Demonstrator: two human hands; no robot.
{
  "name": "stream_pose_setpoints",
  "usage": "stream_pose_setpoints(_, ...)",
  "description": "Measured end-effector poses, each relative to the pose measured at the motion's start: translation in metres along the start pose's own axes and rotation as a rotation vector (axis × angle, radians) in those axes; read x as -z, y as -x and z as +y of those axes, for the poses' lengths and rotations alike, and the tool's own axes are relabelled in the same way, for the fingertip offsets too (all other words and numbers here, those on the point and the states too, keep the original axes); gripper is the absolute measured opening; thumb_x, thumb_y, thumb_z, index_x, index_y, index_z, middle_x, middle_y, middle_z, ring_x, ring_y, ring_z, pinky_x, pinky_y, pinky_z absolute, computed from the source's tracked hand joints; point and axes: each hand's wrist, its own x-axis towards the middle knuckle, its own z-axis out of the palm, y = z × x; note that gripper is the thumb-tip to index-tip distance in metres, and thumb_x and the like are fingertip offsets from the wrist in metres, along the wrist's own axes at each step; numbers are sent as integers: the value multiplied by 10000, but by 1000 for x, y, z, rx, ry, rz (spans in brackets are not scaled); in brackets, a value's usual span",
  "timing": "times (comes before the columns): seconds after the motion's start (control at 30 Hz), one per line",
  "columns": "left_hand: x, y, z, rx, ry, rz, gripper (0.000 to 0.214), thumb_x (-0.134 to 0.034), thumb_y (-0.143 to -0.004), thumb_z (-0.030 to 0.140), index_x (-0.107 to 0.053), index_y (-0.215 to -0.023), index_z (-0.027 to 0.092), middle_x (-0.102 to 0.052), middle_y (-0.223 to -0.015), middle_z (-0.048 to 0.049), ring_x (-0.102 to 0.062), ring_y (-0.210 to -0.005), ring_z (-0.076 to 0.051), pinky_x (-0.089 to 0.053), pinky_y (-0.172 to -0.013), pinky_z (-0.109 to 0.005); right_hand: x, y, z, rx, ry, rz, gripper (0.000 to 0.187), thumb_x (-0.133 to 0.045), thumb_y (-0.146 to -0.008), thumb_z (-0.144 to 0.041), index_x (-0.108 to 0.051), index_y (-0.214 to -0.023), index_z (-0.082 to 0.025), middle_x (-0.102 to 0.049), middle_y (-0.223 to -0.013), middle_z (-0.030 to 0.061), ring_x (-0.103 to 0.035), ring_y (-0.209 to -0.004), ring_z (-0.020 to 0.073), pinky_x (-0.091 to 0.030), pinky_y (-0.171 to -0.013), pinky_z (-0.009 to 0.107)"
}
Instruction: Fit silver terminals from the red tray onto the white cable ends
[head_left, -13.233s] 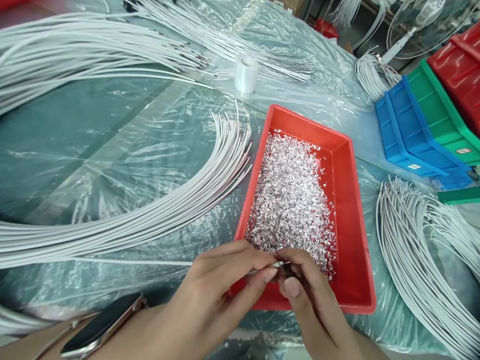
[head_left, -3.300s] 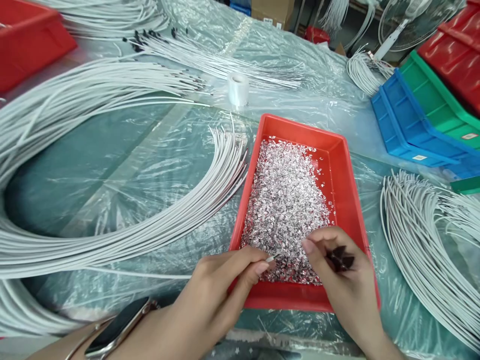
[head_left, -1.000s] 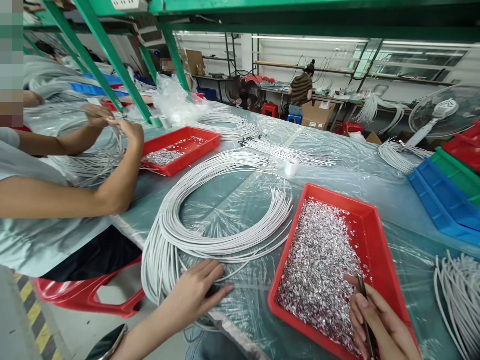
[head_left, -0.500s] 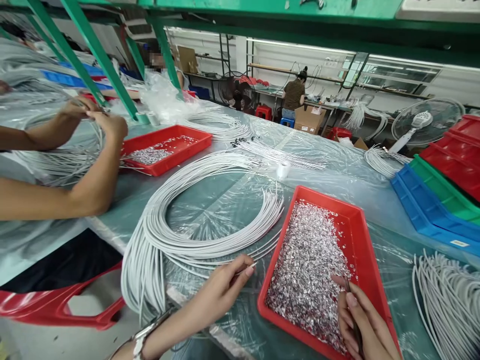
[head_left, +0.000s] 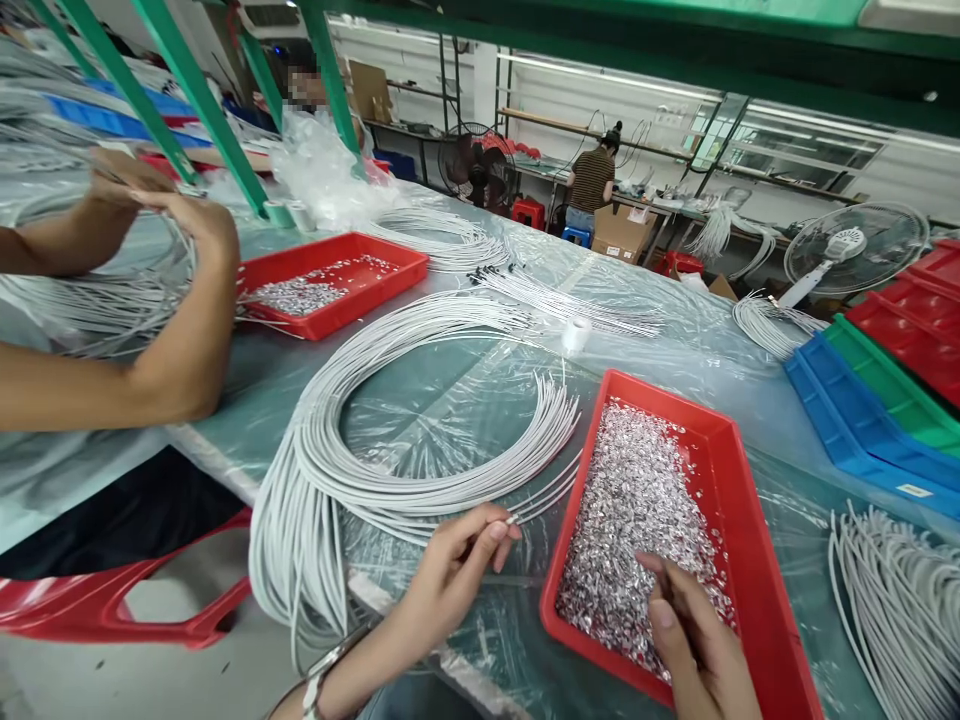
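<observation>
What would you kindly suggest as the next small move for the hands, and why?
I would probably bring the white cable toward the nearer red tray: the left hand pinches its tip outside the tray, while the right hand is over the silvery pieces, so the two seem too far apart to work together.

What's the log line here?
left hand: pinching white cable end | right hand: over silvery bits in red tray | cable bundle: beside tray
</observation>
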Motion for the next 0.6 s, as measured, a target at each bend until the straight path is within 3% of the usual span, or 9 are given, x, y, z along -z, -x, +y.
stream_pose_setpoints(0.07,2,3,3,-13,24,-3,369,-360,-995,414,-570,-838,155,-458,-575,25,-406,-513,-117,-295,-499,-226,-9,-3,-11,150,93,-129,345,-524,-881,-485,-694,-1078,-259,-726,-1041,76,-671,-974,271,-530,-794,308)
stream_pose_setpoints(0.27,9,8,14,-37,76,-24,383,-319,-1014,380,-552,-798,167,-402,-514,50,-350,-443,-104,-274,-473,-224,-35,-18,-55,406,232,-417,264,-404,-943,-359,-573,-1101,-231,-710,-737,16,-681,-610,192,-504,-567,267)
stream_pose_setpoints(0.43,14,9,20,-47,82,-43,383,-341,-1011,363,-519,-731,173,-412,-515,47,-386,-459,-103,-301,-495,-220,-60,-19,-68,484,185,-533,201,-384,-941,-277,-530,-1064,-216,-707,-806,20,-686,-687,179,-489,-595,247)
stream_pose_setpoints(0.6,18,11,24,-27,82,-59,390,-326,-1020,336,-511,-719,172,-410,-535,49,-381,-466,-92,-301,-489,-208,-68,-17,-68,494,100,-507,167,-400,-934,-251,-541,-1018,-224,-690,-766,3,-671,-629,149,-469,-567,219)
